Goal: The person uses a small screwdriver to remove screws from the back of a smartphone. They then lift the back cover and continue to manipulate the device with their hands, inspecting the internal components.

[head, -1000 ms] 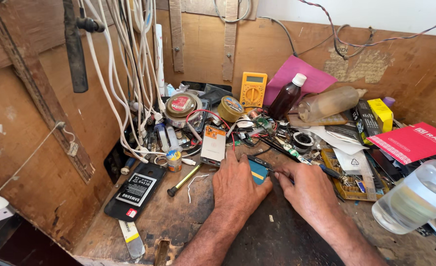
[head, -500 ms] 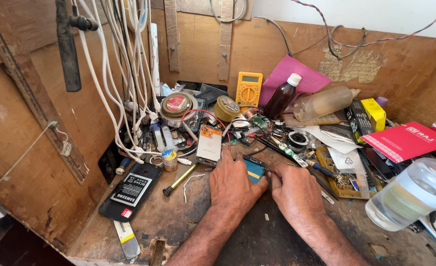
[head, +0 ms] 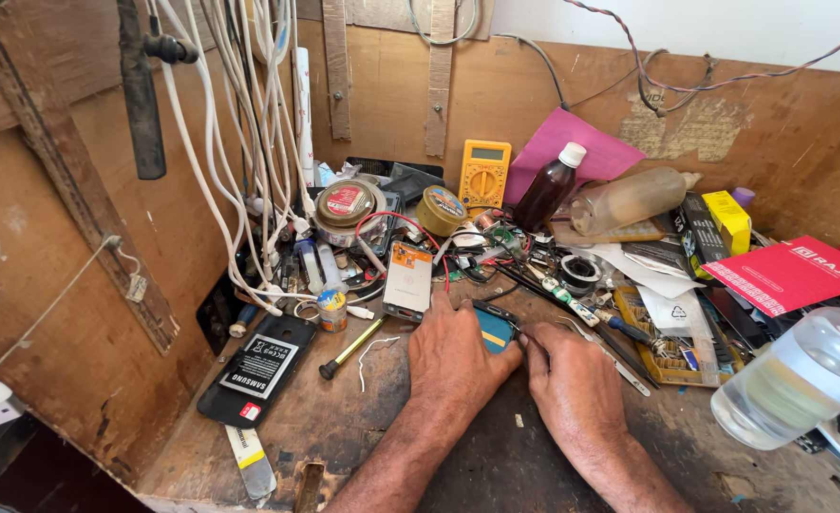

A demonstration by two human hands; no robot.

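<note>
My left hand (head: 453, 356) lies palm down on the wooden bench, its fingers pinning a small blue and black device (head: 493, 329) with a yellow patch. My right hand (head: 572, 380) rests just right of it, fingertips closed against the device's right edge; whether a tool sits in those fingers is hidden. An opened phone (head: 408, 279) with an orange part lies just beyond my left hand. A small screwdriver (head: 353, 347) with a yellow shaft lies to the left.
A black phone back with its battery (head: 258, 369) lies at left. White cables (head: 239, 142) hang down the wall. A yellow multimeter (head: 484, 174), a dark bottle (head: 550, 190), solder tins (head: 346, 202), a red booklet (head: 788, 274) and a clear water bottle (head: 800, 375) crowd the back and right.
The view has shifted slightly and my hands sit a little lower in it. Both hands stay on the small device; nothing was picked up or released.
</note>
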